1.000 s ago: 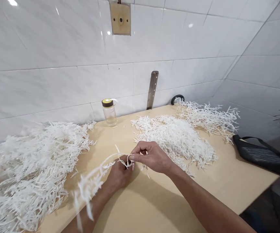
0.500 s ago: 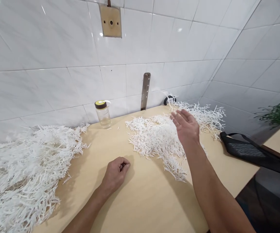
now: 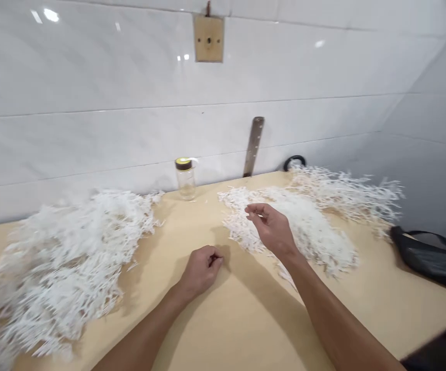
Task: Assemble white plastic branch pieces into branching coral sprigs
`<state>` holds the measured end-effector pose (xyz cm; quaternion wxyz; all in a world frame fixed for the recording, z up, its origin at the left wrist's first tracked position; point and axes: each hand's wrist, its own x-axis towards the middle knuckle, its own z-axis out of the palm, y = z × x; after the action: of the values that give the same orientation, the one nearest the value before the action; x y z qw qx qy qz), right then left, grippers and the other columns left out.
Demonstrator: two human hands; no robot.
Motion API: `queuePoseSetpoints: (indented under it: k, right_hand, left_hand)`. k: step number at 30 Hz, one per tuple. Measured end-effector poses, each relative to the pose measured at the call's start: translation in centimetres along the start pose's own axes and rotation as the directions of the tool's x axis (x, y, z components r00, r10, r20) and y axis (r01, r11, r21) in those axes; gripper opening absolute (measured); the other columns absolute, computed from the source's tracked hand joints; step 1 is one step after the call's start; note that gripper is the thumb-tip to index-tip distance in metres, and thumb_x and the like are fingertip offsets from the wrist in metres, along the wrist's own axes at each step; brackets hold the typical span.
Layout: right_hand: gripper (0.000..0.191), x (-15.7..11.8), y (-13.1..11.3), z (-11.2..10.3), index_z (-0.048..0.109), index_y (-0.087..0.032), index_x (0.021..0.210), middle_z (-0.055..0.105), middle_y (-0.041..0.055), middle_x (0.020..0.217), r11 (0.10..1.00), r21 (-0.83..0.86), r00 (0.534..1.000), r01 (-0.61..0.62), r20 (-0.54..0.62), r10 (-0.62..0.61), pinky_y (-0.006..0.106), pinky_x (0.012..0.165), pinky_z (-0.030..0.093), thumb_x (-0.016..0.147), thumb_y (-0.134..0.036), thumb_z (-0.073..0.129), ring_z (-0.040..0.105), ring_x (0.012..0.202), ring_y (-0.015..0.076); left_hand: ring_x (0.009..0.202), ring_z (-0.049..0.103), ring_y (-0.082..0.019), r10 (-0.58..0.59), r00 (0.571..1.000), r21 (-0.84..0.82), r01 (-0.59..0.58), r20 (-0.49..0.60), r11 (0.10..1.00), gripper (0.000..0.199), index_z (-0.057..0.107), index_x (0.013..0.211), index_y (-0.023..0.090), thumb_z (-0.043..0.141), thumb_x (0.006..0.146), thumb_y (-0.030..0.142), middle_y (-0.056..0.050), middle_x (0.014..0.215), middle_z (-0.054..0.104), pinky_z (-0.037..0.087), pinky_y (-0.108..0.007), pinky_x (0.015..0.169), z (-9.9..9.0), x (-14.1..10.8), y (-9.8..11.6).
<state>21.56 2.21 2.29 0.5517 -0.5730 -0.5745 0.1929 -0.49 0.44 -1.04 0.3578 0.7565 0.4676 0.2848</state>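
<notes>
My left hand (image 3: pixel 202 269) rests curled on the wooden table, thumb and forefinger pressed together. Whatever it may hold is too small to make out. My right hand (image 3: pixel 272 226) hovers over a spread of short white plastic-looking pieces (image 3: pixel 315 232), its thumb and fingers drawn into a pinch. Anything at those fingertips cannot be made out. Left of my hands lies a big heap of white branching strands (image 3: pixel 80 247). A looser tangle of white branching strands (image 3: pixel 354 193) sits at the back right, behind the short pieces.
A clear jar (image 3: pixel 186 184) with a dark and yellow lid stands near the tiled wall (image 3: pixel 130 134). A metal strip (image 3: pixel 253 147) leans there beside a black ring (image 3: pixel 294 162). A black bag (image 3: pixel 427 257) lies at the right edge of the table (image 3: pixel 223 330).
My right hand has come left and nearer, from spread fingers over the back of the pieces to a pinch. My left hand stays closed on the table. The view has turned left.
</notes>
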Motion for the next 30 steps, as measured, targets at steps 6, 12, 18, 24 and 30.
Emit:
queuePoseSetpoints:
  k: [6,12,18,24,30]
  right_hand:
    - [0.031,-4.0,-1.5,4.8,0.064,-0.02,0.109,0.072,0.0102,0.102,1.0,0.02,0.976,-0.023,0.216,0.019,0.038,0.076,0.058,0.089,-0.044,0.057,0.068,0.089,0.0236]
    - [0.031,-5.7,-0.4,7.1,0.064,-0.02,0.108,0.072,0.0115,0.101,0.999,-0.034,0.933,-0.008,0.36,0.02,0.039,0.07,0.058,0.091,-0.044,0.053,0.069,0.088,0.0249]
    - [0.03,-5.8,0.4,7.4,0.065,-0.021,0.104,0.073,0.0095,0.097,0.997,-0.066,0.909,-0.027,0.414,0.052,0.039,0.071,0.057,0.09,-0.045,0.053,0.068,0.083,0.0236]
    - [0.028,-5.8,0.9,7.3,0.064,-0.022,0.105,0.074,0.0093,0.099,0.994,-0.077,0.889,-0.073,0.446,0.1,0.041,0.078,0.058,0.09,-0.043,0.054,0.07,0.089,0.0252]
    - [0.027,-5.8,1.9,7.8,0.064,-0.022,0.104,0.074,0.0085,0.097,0.994,-0.043,0.884,-0.101,0.455,0.11,0.041,0.081,0.058,0.089,-0.042,0.055,0.071,0.091,0.0254]
  left_hand:
    - [0.067,0.061,-0.017,0.052,0.962,0.16,-0.098,0.268,0.982,0.018,0.07,0.074,0.019,0.054,0.072,0.01,-0.004,0.079,0.072,0.044,-0.026,0.062,-1.8,-0.6,1.9]
    - [0.085,0.064,-0.021,-0.136,0.986,0.478,0.168,-0.1,0.862,0.021,0.07,0.095,0.019,0.051,0.089,0.022,-0.009,0.104,0.068,0.047,-0.031,0.077,-7.4,0.0,2.1]
    - [0.099,0.065,-0.031,-0.286,0.847,0.621,0.525,-0.448,0.582,0.036,0.054,0.124,0.011,0.048,0.09,0.017,-0.024,0.139,0.044,0.047,-0.039,0.081,-12.3,3.2,-1.2]
    - [0.092,0.067,-0.031,-0.36,0.869,0.663,0.492,-0.338,0.565,0.015,0.067,0.09,0.011,0.056,0.085,0.019,-0.018,0.093,0.067,0.048,-0.035,0.075,-12.7,3.9,-1.8]
    - [0.099,0.064,-0.025,-0.169,0.897,0.676,0.422,-0.409,0.604,0.028,0.06,0.111,0.013,0.041,0.091,0.013,-0.018,0.122,0.058,0.045,-0.034,0.083,-12.5,7.5,-2.1]
